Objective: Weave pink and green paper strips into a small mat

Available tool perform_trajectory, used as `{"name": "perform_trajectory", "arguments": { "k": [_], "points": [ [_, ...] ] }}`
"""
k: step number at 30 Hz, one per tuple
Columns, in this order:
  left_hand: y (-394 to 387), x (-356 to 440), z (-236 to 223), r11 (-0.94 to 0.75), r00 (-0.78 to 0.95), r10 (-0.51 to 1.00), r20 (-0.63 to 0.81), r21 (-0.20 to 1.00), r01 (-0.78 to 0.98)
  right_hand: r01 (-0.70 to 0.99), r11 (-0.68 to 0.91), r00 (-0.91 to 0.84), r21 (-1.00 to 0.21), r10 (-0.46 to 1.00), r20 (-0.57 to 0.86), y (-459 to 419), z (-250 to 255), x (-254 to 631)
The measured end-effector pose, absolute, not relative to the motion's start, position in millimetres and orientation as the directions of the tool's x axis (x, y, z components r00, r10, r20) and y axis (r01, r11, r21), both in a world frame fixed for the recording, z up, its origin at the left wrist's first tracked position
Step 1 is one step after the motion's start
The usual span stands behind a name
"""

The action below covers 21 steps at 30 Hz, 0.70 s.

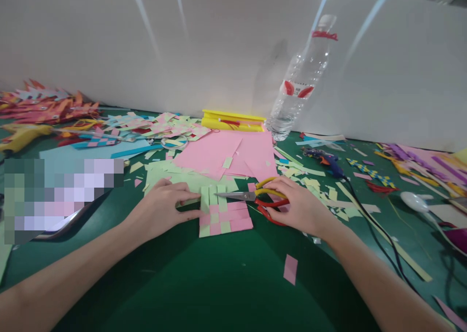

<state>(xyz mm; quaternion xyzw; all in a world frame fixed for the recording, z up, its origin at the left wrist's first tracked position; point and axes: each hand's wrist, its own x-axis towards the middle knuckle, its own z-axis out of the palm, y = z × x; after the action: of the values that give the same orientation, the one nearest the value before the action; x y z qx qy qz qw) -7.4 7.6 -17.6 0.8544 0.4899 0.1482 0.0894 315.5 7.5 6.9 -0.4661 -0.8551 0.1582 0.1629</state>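
Observation:
A woven piece of pink and pale green paper strips lies on the green table in front of me. My left hand is at its left edge, with thumb and fingertips closed on the paper's side. In my right hand is a pair of scissors with red and yellow handles. The blades point left, and their tips lie over the green strips at the upper part of the woven piece. Part of the handles is hidden by my fingers.
Behind are pink sheets, a yellow paper roll and a leaning plastic bottle. Glue guns lie at both sides, a cable runs at right, and a blurred-out device sits at left. Paper scraps are scattered around.

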Motion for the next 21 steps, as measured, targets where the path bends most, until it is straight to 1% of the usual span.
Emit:
{"name": "perform_trajectory", "arguments": {
  "k": [3, 9, 12, 16, 21],
  "points": [
    [7, -7, -18, -0.5, 0.473, 0.866, 0.164, 0.293, 0.815, 0.731, 0.52, -0.51, -0.441, 0.847, 0.153, 7, 7, 315],
    [7, -6, -16, -0.496, 0.473, 0.868, 0.151, 0.289, 0.818, 0.72, 0.559, -0.533, -0.412, 0.825, 0.187, 4, 7, 309],
    [7, -6, -15, -0.495, 0.472, 0.869, 0.15, 0.284, 0.821, 0.698, 0.575, -0.564, -0.427, 0.809, 0.166, 3, 9, 306],
    [6, -5, -15, -0.507, 0.479, 0.862, 0.164, 0.276, 0.817, 0.699, 0.557, -0.577, -0.448, 0.81, 0.106, 4, 11, 305],
    [5, -5, -14, -0.52, 0.496, 0.854, 0.156, 0.258, 0.814, 0.686, 0.565, -0.594, -0.458, 0.799, 0.096, 6, 9, 306]
  ]
}}
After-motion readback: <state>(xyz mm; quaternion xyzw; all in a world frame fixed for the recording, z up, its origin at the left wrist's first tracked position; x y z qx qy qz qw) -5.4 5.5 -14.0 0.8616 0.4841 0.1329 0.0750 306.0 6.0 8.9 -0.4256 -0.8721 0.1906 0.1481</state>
